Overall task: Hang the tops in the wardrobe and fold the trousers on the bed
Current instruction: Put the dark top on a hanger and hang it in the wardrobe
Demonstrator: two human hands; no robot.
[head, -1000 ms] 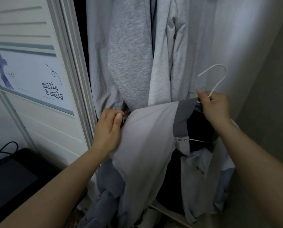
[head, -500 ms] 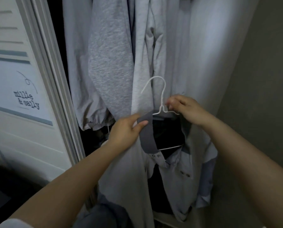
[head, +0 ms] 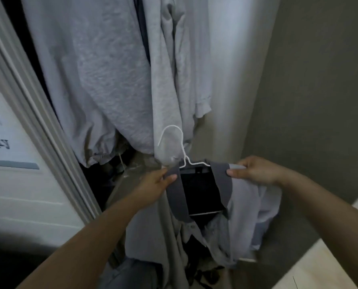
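White hanger (head: 183, 155), one shirt (head: 246, 205), two hands gripping.

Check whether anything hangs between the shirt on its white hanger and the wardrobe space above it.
Yes. Hanging grey garments crowd the space directly above; the hanger hook overlaps a grey sleeve. The rail itself is out of view.

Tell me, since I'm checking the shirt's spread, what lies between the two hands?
In the head view, between the left hand and right hand: the grey shirt's dark collar and white wire hanger.
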